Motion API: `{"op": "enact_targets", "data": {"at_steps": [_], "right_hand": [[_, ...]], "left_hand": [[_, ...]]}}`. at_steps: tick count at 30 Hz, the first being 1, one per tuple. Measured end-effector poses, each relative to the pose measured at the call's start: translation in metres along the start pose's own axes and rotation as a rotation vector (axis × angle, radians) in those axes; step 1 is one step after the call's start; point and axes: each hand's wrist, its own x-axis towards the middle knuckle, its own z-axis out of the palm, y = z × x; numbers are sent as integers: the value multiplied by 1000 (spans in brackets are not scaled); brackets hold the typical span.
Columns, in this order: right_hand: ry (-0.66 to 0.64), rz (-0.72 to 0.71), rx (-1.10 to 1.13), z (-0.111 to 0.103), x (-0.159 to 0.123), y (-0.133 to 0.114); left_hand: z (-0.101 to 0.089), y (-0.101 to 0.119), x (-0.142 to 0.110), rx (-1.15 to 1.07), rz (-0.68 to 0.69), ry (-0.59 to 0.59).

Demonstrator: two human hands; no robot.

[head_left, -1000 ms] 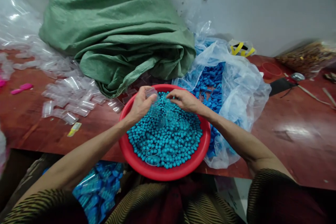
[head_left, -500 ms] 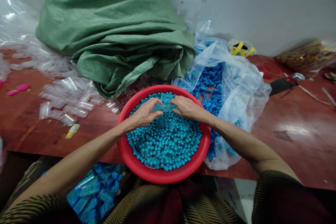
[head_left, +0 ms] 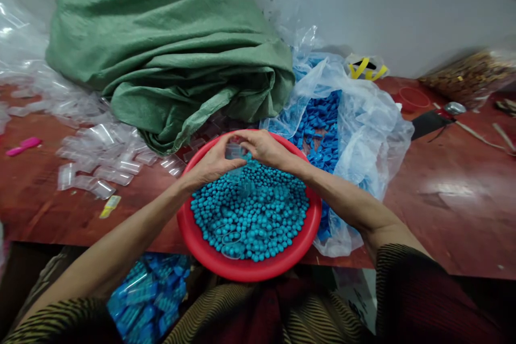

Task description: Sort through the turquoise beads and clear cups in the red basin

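Note:
A red basin point(head_left: 250, 274) full of small turquoise beads point(head_left: 258, 220) stands at the table's front edge. Over its far side, my left hand point(head_left: 217, 164) curls thumb and fingers round a clear plastic case point(head_left: 235, 151). My right hand point(head_left: 264, 148) meets it from the right, its bent fingers closed at the case's upper end; its fingertips are partly hidden. Among the beads below my hands lies another clear piece point(head_left: 245, 188), and a clear oval rim point(head_left: 231, 247) shows near the front of the basin.
Loose clear cases point(head_left: 100, 156) are heaped on the red table point(head_left: 451, 209) at the left. Behind the basin slumps a large green sack point(head_left: 173, 54). Blue plastic parts point(head_left: 320, 129) spill from a clear bag point(head_left: 371, 129) on the right. Filled blue packs point(head_left: 149, 295) sit below the table edge.
My right hand has moved left, up against my left hand. Both hands now sit slightly farther back over the basin, with the clear case between them. The view has shifted a little.

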Motion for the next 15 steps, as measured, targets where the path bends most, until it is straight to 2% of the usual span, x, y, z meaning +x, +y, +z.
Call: {"op": "enact_targets", "data": {"at_steps": [2,4,6,8,9,12,15], "right_hand": [[9,-13,-164,3,-2,1],[-46,-44,-342,9,-6,4],[-206,-167,-490,18,-10,6],[-381,-308,-595,31,-12,8],[-429,-346,-636,37,-12,9],[-442,-331,-711,50,-7,13],[-423,-255,-647,47,-4,16]], "left_hand": [[-3,-2,-3,26,-93,7],[-10,-7,-8,10,-212,111],[-17,-14,-11,-43,-291,226],[-22,-21,-14,-120,-313,251],[-23,-23,-16,-165,-308,238],[-22,-26,-19,-295,-294,204],[-20,-26,-22,-360,-326,195]]}}
